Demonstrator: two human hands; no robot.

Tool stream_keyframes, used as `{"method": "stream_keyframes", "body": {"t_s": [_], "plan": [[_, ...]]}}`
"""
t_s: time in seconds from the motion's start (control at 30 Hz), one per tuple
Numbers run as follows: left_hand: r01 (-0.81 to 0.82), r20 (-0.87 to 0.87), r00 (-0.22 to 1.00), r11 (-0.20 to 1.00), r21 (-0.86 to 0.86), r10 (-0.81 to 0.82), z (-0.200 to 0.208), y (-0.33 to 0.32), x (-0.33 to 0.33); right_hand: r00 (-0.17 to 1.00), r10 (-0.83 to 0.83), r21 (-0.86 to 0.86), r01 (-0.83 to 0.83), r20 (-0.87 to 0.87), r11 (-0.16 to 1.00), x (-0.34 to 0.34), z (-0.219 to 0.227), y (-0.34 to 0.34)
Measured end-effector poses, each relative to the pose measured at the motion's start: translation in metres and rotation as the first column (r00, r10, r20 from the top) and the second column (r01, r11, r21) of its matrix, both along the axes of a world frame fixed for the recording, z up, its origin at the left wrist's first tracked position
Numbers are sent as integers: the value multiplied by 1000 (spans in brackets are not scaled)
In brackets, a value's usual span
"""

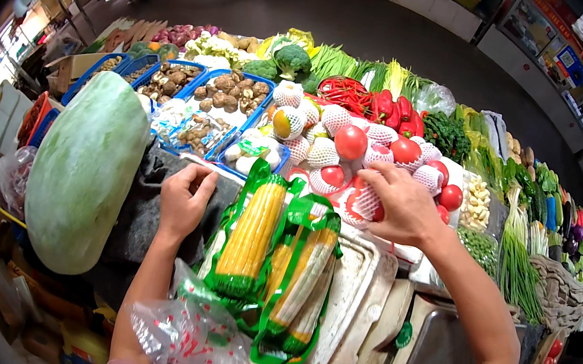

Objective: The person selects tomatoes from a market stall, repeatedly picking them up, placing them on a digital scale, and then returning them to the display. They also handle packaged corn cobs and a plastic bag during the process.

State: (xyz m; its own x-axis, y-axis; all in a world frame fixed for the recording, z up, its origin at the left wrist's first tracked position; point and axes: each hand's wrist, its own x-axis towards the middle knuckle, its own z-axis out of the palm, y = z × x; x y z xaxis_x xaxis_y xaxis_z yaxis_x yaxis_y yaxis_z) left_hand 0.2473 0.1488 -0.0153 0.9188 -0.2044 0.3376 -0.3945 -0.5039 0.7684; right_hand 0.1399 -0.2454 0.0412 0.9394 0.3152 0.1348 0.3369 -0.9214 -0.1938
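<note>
Clock directions run from the middle of the view. Nearest, at 7 o'clock, a clear plastic bag with red spots (190, 343) overlaps the left forearm. At 6 o'clock lie green-trimmed packs of corn (250, 239). The left hand (184, 200), at 8 to 9 o'clock, is loosely curled above dark cloth (142, 209) and appears to hold nothing. At 3 o'clock the right hand (394, 205) is partly open, fingers bent over a foam-netted tomato (359, 205) at the pile's near edge; whether it grips the tomato cannot be told. The step in hand looks like handling or settling that piece; the next move seems to call for a light, sure finger contact that leaves its neighbours undisturbed. Beyond, at 1 o'clock, sit bare tomatoes (351, 143), with broccoli (293, 61) farther off at 12.
</note>
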Motion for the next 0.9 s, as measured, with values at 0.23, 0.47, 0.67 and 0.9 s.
{"method": "stream_keyframes", "body": {"t_s": [0.23, 0.47, 0.67, 0.9], "plan": [[-24, -48, 999, 999, 27, 26, 9, -1, -5, 970, 162, -6, -164, 179, 986, 63, -63, 10], [-5, -92, 996, 1000, 28, 8, 16, 0, -7, 986, 69, 51, -78, 154, 996, 50, -54, -9], [23, -139, 990, 1000, -8, -24, 8, 2, -4, 838, -545, 365, 496, 38, 788, 13, -5, -89], [20, -113, 993, 1000, 6, -20, 9, 4, -4, 845, -462, -176, 428, -269, 886, -27, -48, -84]]}}
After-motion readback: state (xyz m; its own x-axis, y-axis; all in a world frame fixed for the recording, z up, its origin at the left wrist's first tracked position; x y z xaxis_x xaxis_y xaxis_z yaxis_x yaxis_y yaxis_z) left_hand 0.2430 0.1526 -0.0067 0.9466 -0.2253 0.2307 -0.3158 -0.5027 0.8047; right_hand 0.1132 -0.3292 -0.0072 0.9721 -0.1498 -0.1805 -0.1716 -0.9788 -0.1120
